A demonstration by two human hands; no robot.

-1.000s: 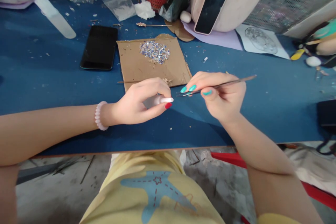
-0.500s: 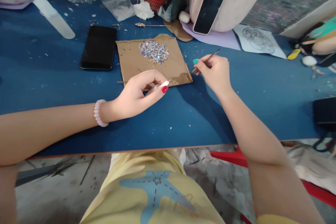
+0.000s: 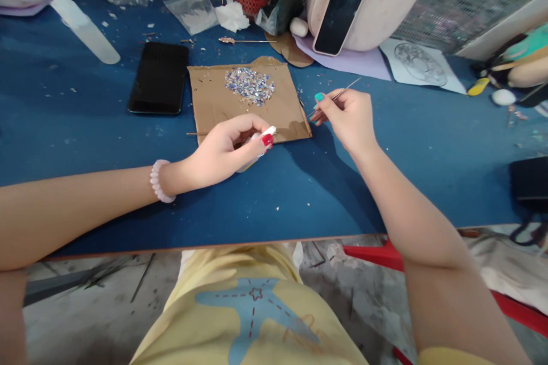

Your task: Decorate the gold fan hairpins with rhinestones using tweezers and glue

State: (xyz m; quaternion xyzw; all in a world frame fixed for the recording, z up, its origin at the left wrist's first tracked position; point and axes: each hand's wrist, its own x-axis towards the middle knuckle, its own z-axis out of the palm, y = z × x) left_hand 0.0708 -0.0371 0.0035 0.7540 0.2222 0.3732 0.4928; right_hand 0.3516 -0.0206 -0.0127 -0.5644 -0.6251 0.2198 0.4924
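Observation:
My left hand (image 3: pixel 226 148) is closed around a small bottle with a white nozzle (image 3: pixel 269 130), most of its body hidden by my fingers. A thin stick (image 3: pixel 193 134) pokes out to the left behind that hand; whether the hand grips it too I cannot tell. Under and beyond my fingers lies a piece of brown cardboard (image 3: pixel 209 102) bearing a pile of tiny blue, white and silvery beads or chips (image 3: pixel 250 85). Off the cardboard's right edge, my right hand (image 3: pixel 349 120) pinches slim metal tweezers (image 3: pixel 347 87), tips pointing left and down.
Left of the cardboard lies a black phone (image 3: pixel 158 78); another phone (image 3: pixel 345 3) leans on a pale bag (image 3: pixel 385 17). Behind are a decorated hairpin (image 3: pixel 248 41), plastic bags (image 3: pixel 192 12) and crumpled tissue (image 3: pixel 232 15). A printed sheet (image 3: pixel 422 65) sits back right.
My left hand has turned slightly, tilting the nozzle up and showing more of the bottle under the thumb. My right hand stays nearly in place, with the tweezers slightly turned.

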